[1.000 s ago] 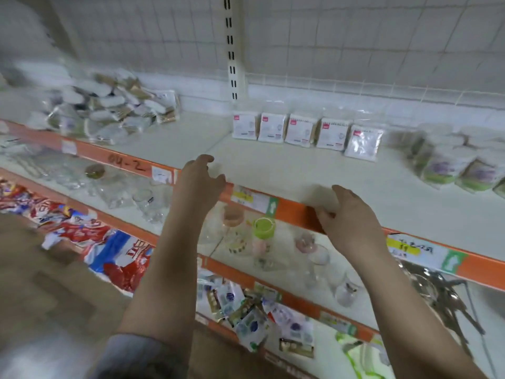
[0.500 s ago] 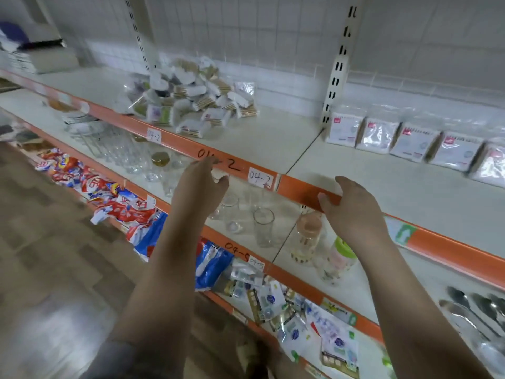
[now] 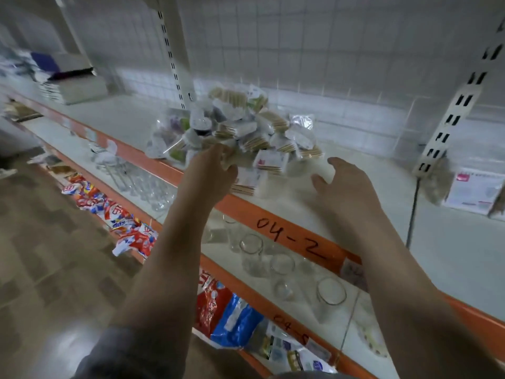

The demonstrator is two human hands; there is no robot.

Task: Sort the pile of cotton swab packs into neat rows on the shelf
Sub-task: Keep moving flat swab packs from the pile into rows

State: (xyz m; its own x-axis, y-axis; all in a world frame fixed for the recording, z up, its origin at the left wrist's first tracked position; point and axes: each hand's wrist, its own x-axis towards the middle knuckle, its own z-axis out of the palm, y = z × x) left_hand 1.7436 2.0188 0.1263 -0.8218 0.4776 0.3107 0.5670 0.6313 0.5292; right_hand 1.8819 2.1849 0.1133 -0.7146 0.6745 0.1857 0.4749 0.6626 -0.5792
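A loose pile of cotton swab packs [image 3: 246, 132] lies on the white upper shelf [image 3: 314, 212], behind its orange front edge. My left hand [image 3: 211, 173] reaches over the edge to the pile's front, its fingertips against a pack there; blur hides whether it has a hold. My right hand [image 3: 345, 184] hovers just right of the pile with fingers spread and holds nothing. At the far right a white pack with a red label [image 3: 475, 190] stands upright on the same shelf.
A slotted metal upright [image 3: 448, 127] rises between the pile and the standing pack. Drinking glasses [image 3: 281, 263] fill the shelf below, and red and blue snack bags [image 3: 120, 214] lie lower still. Stacked goods [image 3: 71, 83] sit at the far left.
The view has swung left, so the pile is now straight ahead. Both hands have moved from the orange shelf edge forward to the pile, the left one reaching its front packs.
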